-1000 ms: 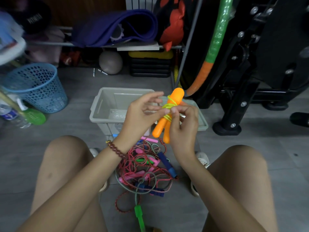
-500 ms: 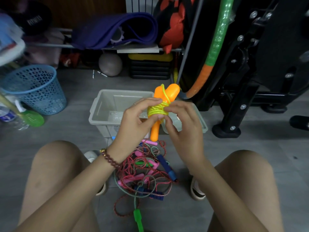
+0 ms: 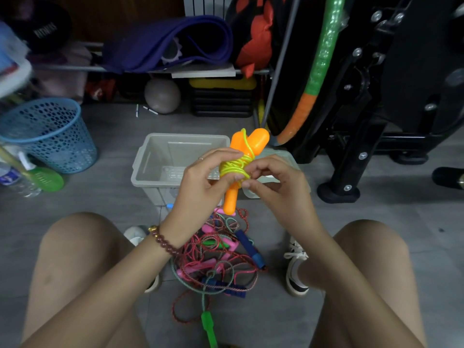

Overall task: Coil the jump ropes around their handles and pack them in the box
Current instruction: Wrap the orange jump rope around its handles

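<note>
Head view: a person sits with both knees apart over a grey tiled floor. The pair of smooth orange plastic jump-rope handles (image 3: pixel 251 144) is held in the air in the middle of the scene, in front of the far right corner of the open grey plastic box (image 3: pixel 150 156). The handles stand nearly upright, side by side, their rounded tops apart and tilted right. A thin yellow-green rope (image 3: pixel 234 165) is coiled round their middle in a thick bunch, with one strand looping up over the tops.

The left hand (image 3: pixel 200 182), with a dark red beaded bracelet (image 3: pixel 163 241) on its wrist, has its fingers curled round the handles and the coil from the left. The right hand (image 3: pixel 276 182) pinches the rope at the right edge of the coil between its bent fingertips.

On the floor between the feet, near the box, lies a tangled pile of red, green and pink jump ropes (image 3: pixel 216 262) with pink, blue and green handles.

Far left stands a blue perforated plastic basket (image 3: pixel 50 136). A rolled purple mat (image 3: pixel 163 43) lies on a far shelf, and a black metal exercise frame (image 3: pixel 364 121) stands far right.
</note>
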`<action>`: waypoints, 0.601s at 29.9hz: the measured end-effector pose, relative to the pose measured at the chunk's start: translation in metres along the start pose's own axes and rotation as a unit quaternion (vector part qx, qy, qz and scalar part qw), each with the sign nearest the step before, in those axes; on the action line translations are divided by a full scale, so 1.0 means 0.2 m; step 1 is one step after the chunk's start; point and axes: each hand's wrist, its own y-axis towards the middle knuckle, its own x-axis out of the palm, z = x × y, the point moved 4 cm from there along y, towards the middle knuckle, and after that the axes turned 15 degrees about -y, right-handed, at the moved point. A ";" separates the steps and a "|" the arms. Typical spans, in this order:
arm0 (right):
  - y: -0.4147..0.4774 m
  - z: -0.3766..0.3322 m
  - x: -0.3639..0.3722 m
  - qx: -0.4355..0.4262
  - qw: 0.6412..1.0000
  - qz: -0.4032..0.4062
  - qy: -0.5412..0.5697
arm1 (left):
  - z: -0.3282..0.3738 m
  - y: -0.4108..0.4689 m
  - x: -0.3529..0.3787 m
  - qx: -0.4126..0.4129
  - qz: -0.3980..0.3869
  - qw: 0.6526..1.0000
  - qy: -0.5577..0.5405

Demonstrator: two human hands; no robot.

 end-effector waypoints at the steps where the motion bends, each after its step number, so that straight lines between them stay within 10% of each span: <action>1: 0.00 0.00 0.00 0.001 1.000 -0.005 -0.010 | -0.01 -0.01 0.01 -0.003 -0.002 1.000 0.003; 6: 0.01 0.03 -0.02 -0.027 0.996 -0.034 -0.083 | -0.03 -0.02 0.04 -0.010 -0.029 0.999 0.037; 18: -0.08 -0.05 0.02 -0.119 0.913 0.180 -0.347 | -0.01 -0.01 0.07 -0.026 -0.070 0.994 0.078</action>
